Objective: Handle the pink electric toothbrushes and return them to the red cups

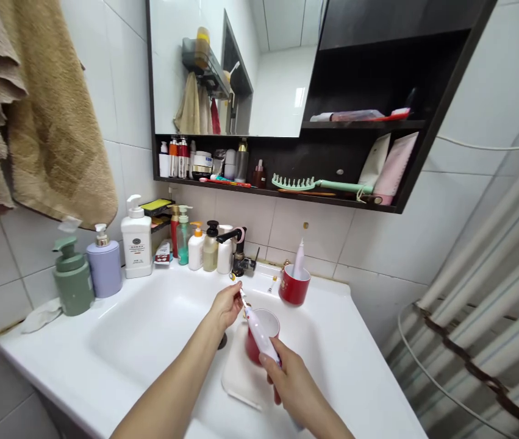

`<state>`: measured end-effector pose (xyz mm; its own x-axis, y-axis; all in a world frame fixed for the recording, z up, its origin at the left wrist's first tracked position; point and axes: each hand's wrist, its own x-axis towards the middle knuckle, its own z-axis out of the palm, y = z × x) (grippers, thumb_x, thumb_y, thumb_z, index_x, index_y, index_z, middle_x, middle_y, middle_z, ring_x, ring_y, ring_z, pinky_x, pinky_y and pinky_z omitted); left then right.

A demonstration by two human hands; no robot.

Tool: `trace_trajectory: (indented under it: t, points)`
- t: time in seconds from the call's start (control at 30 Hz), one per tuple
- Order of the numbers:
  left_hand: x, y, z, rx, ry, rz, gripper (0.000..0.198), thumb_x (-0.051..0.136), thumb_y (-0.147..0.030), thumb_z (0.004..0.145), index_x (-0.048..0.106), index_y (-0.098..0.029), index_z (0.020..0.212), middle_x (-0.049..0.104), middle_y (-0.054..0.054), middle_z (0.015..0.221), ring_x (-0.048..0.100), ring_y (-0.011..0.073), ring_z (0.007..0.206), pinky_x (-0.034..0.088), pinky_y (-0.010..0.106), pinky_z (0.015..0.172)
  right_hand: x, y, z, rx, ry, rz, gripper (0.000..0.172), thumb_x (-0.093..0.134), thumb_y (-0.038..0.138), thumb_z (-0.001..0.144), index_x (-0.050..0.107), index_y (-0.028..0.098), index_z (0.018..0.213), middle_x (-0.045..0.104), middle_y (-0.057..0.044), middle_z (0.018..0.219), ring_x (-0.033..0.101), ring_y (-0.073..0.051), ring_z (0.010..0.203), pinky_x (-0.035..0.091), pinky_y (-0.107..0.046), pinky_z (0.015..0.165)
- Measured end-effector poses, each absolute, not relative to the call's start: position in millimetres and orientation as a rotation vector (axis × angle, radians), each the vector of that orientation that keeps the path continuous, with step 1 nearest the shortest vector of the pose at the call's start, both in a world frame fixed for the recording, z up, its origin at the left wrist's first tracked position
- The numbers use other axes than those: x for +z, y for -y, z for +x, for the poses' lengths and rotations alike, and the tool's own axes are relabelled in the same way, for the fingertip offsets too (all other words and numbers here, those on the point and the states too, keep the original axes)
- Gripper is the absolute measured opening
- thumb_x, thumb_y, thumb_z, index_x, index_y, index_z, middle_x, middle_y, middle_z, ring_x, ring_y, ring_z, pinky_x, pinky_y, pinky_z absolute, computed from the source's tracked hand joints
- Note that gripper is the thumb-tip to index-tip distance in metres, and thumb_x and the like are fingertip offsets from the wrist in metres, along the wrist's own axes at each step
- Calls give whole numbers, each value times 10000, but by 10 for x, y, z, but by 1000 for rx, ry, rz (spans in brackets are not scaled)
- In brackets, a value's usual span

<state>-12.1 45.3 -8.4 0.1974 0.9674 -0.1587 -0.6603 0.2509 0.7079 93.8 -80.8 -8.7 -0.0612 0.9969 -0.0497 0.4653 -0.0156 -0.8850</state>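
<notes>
My right hand (289,378) is closed around the lower handle of a pale pink electric toothbrush (260,336), which slants up toward the left. At its upper end, the fingers of my left hand (228,305) pinch the white brush head (243,296). Behind the handle is a red cup (254,350) with a white inside, partly hidden by the toothbrush. The cup stands on a whitish tray-like piece (241,381) in the white sink (149,329). A second red cup (294,286) on the sink's back rim holds another pale pink electric toothbrush (299,259).
A black faucet (239,253) rises at the back rim, with a small brush head (272,283) lying to its right. Several pump bottles line the left and back, including a purple one (104,262). A dark shelf cabinet (355,164) hangs above; a striped curtain (469,305) is at right.
</notes>
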Motion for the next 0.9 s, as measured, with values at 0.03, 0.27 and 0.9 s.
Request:
trace_trajectory:
  t: [0.03, 0.27, 0.9]
  points:
    - [-92, -461, -129, 1217, -648, 529, 151, 478, -108, 665, 415, -127, 529, 426, -33, 418, 408, 45, 362, 364, 171, 392, -90, 807, 928, 1023, 1595, -1558, 234, 310, 300, 723, 424, 175, 884, 391, 51, 511, 369, -50, 327, 310, -165, 325]
    - [-113, -488, -93, 1230, -610, 565, 180, 525, -145, 643, 393, -133, 522, 411, -47, 404, 398, 38, 348, 354, 165, 365, -68, 793, 932, 1025, 1561, -1622, 233, 316, 297, 718, 424, 184, 891, 385, 52, 508, 387, -51, 343, 285, -149, 303]
    - [-73, -423, -84, 1249, -672, 670, 185, 550, -188, 603, 407, -137, 497, 387, -61, 387, 374, 31, 351, 355, 169, 401, -92, 797, 925, 1074, 1525, -1587, 237, 302, 310, 726, 420, 174, 880, 393, 50, 520, 387, -49, 337, 294, -161, 314]
